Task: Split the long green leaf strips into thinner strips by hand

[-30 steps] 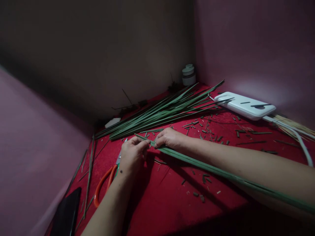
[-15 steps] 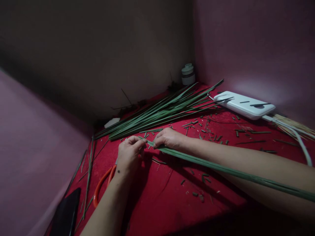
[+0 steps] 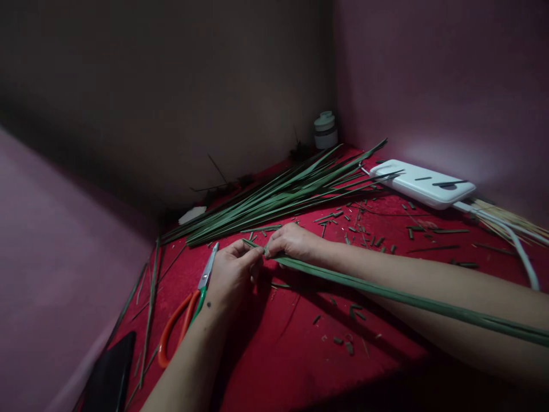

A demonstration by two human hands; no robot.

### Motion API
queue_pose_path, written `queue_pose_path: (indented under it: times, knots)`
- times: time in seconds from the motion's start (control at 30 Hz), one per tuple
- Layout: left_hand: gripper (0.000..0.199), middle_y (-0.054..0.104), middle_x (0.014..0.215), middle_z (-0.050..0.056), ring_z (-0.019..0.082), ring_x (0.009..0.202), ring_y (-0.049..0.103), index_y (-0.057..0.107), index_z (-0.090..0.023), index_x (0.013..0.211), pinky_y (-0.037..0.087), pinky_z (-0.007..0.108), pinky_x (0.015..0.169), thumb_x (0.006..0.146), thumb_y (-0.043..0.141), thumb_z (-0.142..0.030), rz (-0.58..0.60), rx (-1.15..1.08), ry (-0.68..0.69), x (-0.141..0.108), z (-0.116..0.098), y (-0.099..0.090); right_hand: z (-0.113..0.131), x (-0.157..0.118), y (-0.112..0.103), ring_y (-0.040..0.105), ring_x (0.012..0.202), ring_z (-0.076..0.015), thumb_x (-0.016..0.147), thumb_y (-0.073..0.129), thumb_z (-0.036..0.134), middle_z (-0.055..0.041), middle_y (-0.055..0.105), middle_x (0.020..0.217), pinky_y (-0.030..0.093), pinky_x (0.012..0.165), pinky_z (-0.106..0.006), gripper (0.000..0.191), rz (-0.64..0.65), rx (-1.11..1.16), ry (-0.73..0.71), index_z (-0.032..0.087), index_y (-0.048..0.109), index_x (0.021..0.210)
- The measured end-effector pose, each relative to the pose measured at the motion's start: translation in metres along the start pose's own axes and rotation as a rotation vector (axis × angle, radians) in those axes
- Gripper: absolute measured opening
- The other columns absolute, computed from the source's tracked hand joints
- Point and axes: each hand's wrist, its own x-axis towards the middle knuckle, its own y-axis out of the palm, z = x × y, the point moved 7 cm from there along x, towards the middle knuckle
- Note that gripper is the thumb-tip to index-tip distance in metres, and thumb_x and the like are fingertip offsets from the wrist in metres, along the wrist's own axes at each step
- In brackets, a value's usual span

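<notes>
A long green palm leaf strip (image 3: 386, 297) runs from the lower right up to the middle of the red cloth (image 3: 278, 355). My right hand (image 3: 291, 241) pinches it near its far end. My left hand (image 3: 231, 272) pinches the tip of the same strip, fingertips close to those of the right hand. Just left of my left hand lie orange-handled scissors (image 3: 184, 320), blades pointing away from me.
A pile of long green leaves (image 3: 278, 197) lies behind the hands. Short cut leaf bits (image 3: 364, 234) are scattered about. A white power strip (image 3: 422, 184) with its cable sits at right, a small white jar (image 3: 325, 130) in the corner, a dark phone (image 3: 109, 375) at lower left. Walls close in on three sides.
Both hands have stayed on the leaf strip's end, working it slightly; the left hand shifted a little right, uncovering the scissors' blades. The view has drifted slightly.
</notes>
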Motion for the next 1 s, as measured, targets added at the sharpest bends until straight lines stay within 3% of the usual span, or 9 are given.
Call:
queue_pose_path:
  times: [0.27,0.47,0.6,0.77,0.93,1.0]
  knots:
    - [0.022,0.048,0.039,-0.006,0.006,0.034,0.039,0.052,-0.016,0.053,0.029,0.019,0.037,0.067,0.066,-0.025,0.043,0.005,0.015,0.001,0.000,0.003,-0.003,0.002,0.000,0.040,0.045,-0.0076,0.058,0.058,0.014,0.0067,0.042,0.042,0.029,0.047,-0.022,0.006,0.001,0.028,0.002,0.015,0.055,0.053]
    - [0.020,0.051,0.044,-0.006,0.006,0.035,0.040,0.054,-0.016,0.057,0.030,0.019,0.037,0.068,0.066,-0.027,-0.039,-0.018,0.053,0.004,-0.002,-0.007,0.000,0.001,0.000,0.038,0.043,-0.0067,0.060,0.059,0.018,0.0078,0.040,0.040,0.027,0.046,-0.022,0.008,0.022,-0.013,-0.027,0.015,0.055,0.054]
    - [0.020,0.046,0.040,-0.007,0.007,0.035,0.037,0.051,-0.017,0.055,0.028,0.020,0.037,0.068,0.064,-0.026,-0.104,0.092,0.059,0.002,-0.003,-0.007,-0.003,0.001,0.001,0.040,0.044,-0.0074,0.060,0.059,0.016,0.0070,0.044,0.042,0.027,0.046,-0.023,0.006,-0.002,0.013,0.001,0.015,0.056,0.055]
    - [0.023,0.044,0.047,-0.006,0.006,0.046,0.038,0.048,-0.017,0.052,0.030,0.018,0.044,0.067,0.064,-0.023,-0.235,0.286,0.279,-0.003,-0.019,-0.009,-0.001,0.002,0.000,0.038,0.045,-0.0069,0.059,0.059,0.015,0.0072,0.043,0.043,0.027,0.047,-0.022,0.007,-0.013,0.020,-0.023,0.015,0.054,0.053]
    - [0.023,0.045,0.041,-0.005,0.008,0.036,0.037,0.053,-0.018,0.057,0.029,0.021,0.039,0.071,0.059,-0.035,0.025,0.123,0.085,0.001,-0.002,0.004,0.002,0.001,0.000,0.035,0.044,-0.0067,0.060,0.058,0.016,0.0076,0.040,0.043,0.026,0.047,-0.023,0.009,0.004,-0.007,-0.042,0.015,0.054,0.052]
    - [0.022,0.045,0.041,-0.005,0.008,0.037,0.038,0.054,-0.017,0.056,0.029,0.021,0.040,0.070,0.060,-0.034,0.019,0.141,0.100,0.001,-0.004,0.004,0.002,0.001,0.000,0.036,0.044,-0.0070,0.059,0.058,0.016,0.0076,0.041,0.042,0.026,0.047,-0.023,0.007,0.004,-0.008,-0.039,0.015,0.054,0.053]
